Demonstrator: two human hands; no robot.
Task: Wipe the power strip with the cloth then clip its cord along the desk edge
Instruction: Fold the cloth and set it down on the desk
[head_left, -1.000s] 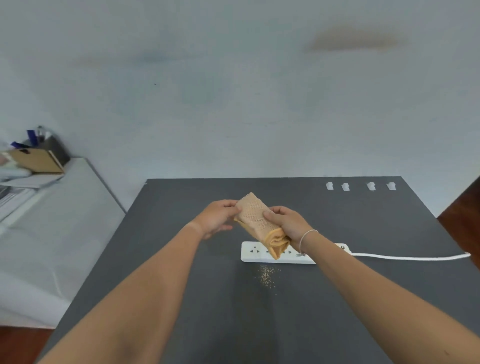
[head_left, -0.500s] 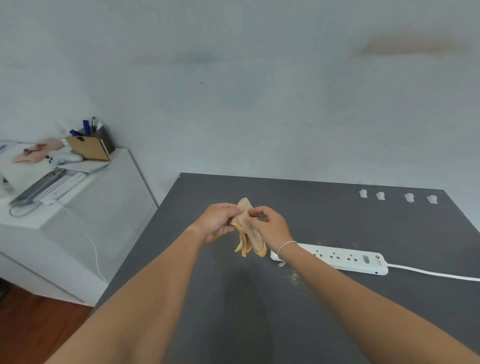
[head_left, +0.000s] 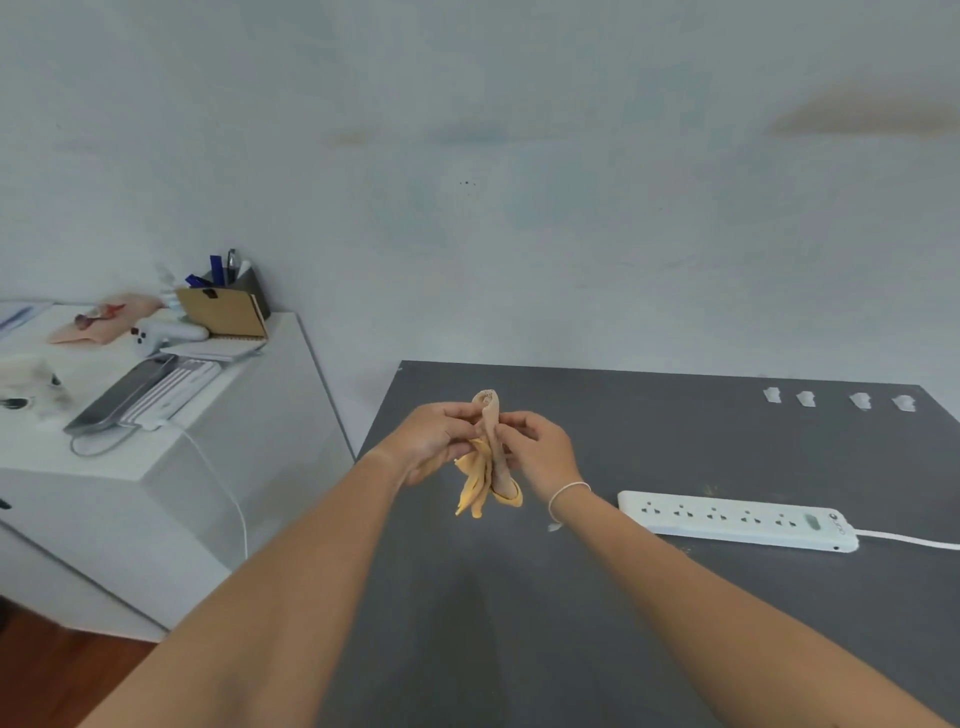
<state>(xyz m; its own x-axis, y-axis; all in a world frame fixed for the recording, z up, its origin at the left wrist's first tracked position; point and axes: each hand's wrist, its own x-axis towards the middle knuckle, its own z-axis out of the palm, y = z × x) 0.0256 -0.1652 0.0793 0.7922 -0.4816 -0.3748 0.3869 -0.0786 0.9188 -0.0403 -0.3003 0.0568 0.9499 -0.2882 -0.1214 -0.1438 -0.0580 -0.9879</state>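
Note:
An orange-tan cloth (head_left: 485, 467) hangs bunched and upright above the left part of the dark grey desk (head_left: 675, 597). My left hand (head_left: 434, 441) and my right hand (head_left: 537, 447) both pinch its upper part, close together. The white power strip (head_left: 737, 519) lies flat on the desk to the right of my right hand, apart from the cloth. Its white cord (head_left: 909, 540) runs off the right edge of the view. Several small white cable clips (head_left: 839, 400) sit in a row near the desk's far right edge.
A white cabinet (head_left: 171, 457) stands left of the desk with a pen holder (head_left: 239, 286), a brown notebook (head_left: 223, 312), a game controller (head_left: 156, 332) and a keyboard-like device (head_left: 140, 395) on it. A pale wall is close behind the desk. Specks of debris (head_left: 685, 548) lie near the strip.
My hands have lifted the cloth off the power strip and carried it left. The cloth is now folded narrow and held upright. The view has turned left, showing more of the cabinet.

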